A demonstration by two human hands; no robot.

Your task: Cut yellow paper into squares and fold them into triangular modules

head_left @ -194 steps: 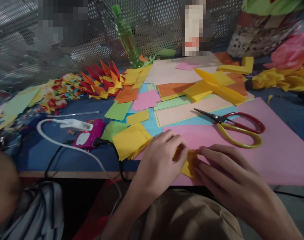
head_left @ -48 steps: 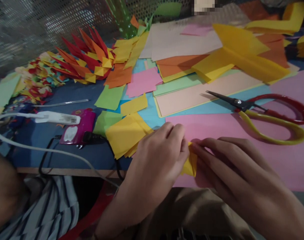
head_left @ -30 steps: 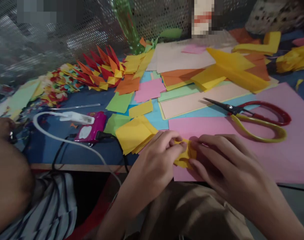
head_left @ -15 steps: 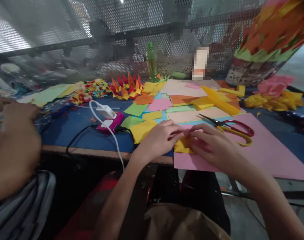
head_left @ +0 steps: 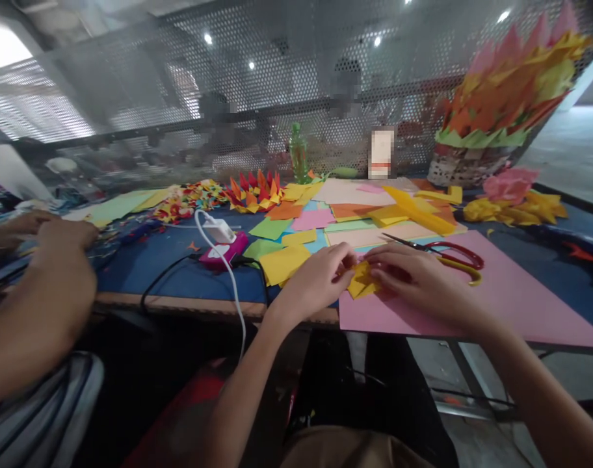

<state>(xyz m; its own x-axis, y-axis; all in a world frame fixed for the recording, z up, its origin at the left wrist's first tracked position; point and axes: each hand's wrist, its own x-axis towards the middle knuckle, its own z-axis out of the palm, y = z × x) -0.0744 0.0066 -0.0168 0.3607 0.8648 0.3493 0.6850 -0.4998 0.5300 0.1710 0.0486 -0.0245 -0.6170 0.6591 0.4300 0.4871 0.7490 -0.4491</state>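
Note:
A small folded piece of yellow paper [head_left: 363,281] lies on the near left part of a large pink sheet [head_left: 511,292]. My left hand [head_left: 328,273] grips its left side, fingers curled and thumb against the paper. From the right, my right hand [head_left: 413,276] is closed on the other side, its fingertips partly hiding the folds. Scissors [head_left: 455,255] with a red and a yellow handle rest just beyond my right hand, on the pink sheet. Yellow paper pieces [head_left: 281,263] lie left of my left hand.
A purple power strip [head_left: 223,250] with a white charger [head_left: 220,229] and cables sits to the left. Behind are coloured sheets [head_left: 345,192], a red-orange paper flower [head_left: 255,188] and a green bottle [head_left: 299,156]. A co-worker's arm [head_left: 47,279] reaches in at far left.
The view has tilted up, so the table things sit lower. Both hands stay on the yellow paper, whose folded points show more plainly between the fingers now.

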